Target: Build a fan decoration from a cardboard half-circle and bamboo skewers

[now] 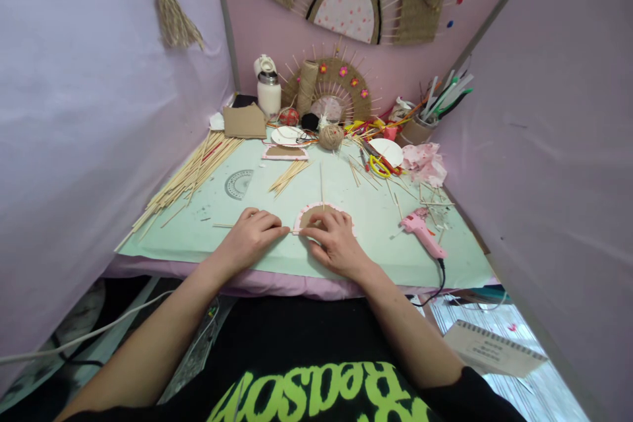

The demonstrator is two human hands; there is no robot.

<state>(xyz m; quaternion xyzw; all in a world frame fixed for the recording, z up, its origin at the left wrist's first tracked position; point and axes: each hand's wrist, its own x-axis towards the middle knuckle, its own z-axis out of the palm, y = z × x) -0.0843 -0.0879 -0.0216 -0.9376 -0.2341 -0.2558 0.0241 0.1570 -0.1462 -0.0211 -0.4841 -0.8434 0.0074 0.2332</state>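
Observation:
My left hand (pixel 253 235) is closed in a pinch on a thin wooden stick (pixel 222 225), which lies sideways along the table and sticks out to the left beneath the hand. The stick's inner end meets the lower left corner of a half-round cardboard piece (pixel 309 215) with a pink-spotted white rim. Over that piece bends my right hand (pixel 335 242), gripping it with thumb and fingers close to the stick's end. Another thin stick (pixel 322 186) points away from the middle of the curved rim. My right palm and fingers hide much of the cardboard.
Right of my hands lies a pink glue gun (pixel 422 232) with its cord over the table edge. Long sticks (pixel 192 175) and a protractor (pixel 239 184) are on the left. Behind stand a bottle (pixel 269 95), a twine ball (pixel 331 137) and yellow-handled scissors (pixel 379 166).

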